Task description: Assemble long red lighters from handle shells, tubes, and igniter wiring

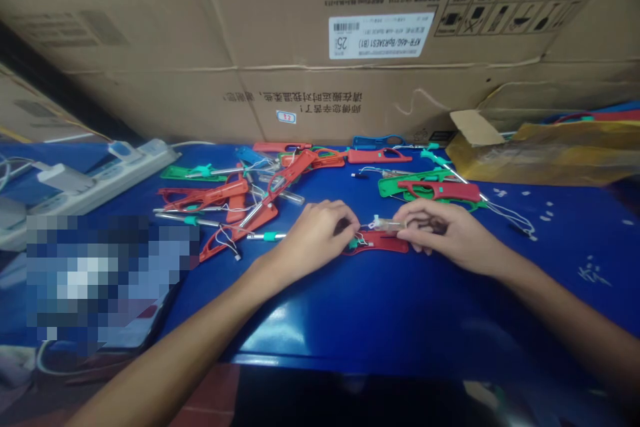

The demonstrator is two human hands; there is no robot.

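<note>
My right hand (433,230) pinches a small clear lighter fuel tank (389,224) with a white tip, held just above a red lighter handle shell (387,242). My left hand (325,230) is closed at the left end of that shell, thumb and fingertips together; what they pinch is hidden. Thin white wires and a teal piece (356,241) show below its fingertips. A metal lighter tube (253,237) with a teal collar runs behind my left wrist; its far end is hidden.
Orange-red lighter shells (220,195) and metal tubes lie piled on the left. Green shells (393,185) and a red shell (445,191) lie at the right. A power strip (125,170), a pixelated device, a taped carton (560,153) and a large cardboard sheet (280,33) surround the blue table (380,320).
</note>
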